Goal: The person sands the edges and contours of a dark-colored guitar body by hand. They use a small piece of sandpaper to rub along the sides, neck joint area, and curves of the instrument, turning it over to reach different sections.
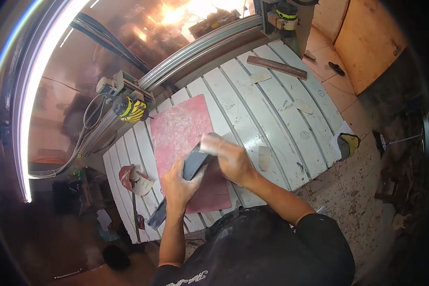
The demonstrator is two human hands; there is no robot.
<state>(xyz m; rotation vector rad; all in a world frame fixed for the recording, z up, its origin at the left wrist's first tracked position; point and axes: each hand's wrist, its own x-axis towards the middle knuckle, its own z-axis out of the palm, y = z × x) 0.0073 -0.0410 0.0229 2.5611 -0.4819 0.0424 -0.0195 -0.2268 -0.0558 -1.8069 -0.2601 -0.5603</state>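
My left hand is wrapped round a long dark grey bar, which slants up to the right above the table. The bar's lower end shows past my wrist, near the table's front left edge. At its upper end my right hand is closed, its fingers pressing a small pale pinkish piece of sandpaper against the bar. Motion blurs the sandpaper and fingertips, so its edges are unclear. Beneath both hands a dusty pink board lies on the slatted white table.
A curled red-brown sheet with a pale back lies left. A brown strip and pale scraps lie on the table. A yellow-and-black cloth item sits at the right corner. Metal rails with a motor unit border the far side.
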